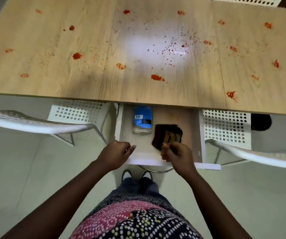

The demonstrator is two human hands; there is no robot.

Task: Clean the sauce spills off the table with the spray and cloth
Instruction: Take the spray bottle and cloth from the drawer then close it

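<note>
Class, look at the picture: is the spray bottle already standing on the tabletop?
No: the spray bottle lies in the open drawer under the table, beside the cloth.

I'm looking down at what seems a home dining area: a long wood-grain table spattered with red sauce spills, white perforated chairs tucked along both sides, a pale tiled floor, and a pulled-out white drawer under the tabletop.

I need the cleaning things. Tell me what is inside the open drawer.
The drawer holds a bottle with a blue label, lying flat, and a dark folded cloth that the right hand pinches. The bottle's top and the drawer's back lie hidden under the table.
</note>
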